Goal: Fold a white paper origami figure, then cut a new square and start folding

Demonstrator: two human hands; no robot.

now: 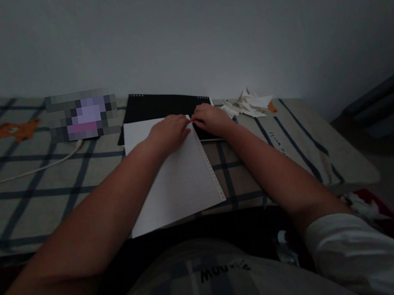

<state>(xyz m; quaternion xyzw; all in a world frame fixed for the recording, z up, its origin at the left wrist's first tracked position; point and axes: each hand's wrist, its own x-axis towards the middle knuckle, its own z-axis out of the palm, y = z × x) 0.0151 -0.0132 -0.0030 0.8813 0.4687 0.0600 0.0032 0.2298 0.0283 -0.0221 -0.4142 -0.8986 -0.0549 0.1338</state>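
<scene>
A white loose-leaf sheet of paper point(178, 181) lies over the near part of a black notebook cover point(163, 104) and reaches past the front edge of the cloth. A row of small punched holes runs down its right side. My left hand point(169, 134) rests on the upper part of the sheet, its thumb and fingers closed at the top right corner. Right beside it, my right hand point(213, 118) is above the black cover, its fingers pinched on the same corner's edge. The fingertips of both hands almost meet there.
A checked cloth point(53, 191) covers the surface. To the left lie a blurred-out phone point(88, 115) with a white cable point(38, 170). Torn paper strips point(250, 103) are heaped on the right, against the wall point(177, 30). A plastic bottle point(285, 248) stands below the edge.
</scene>
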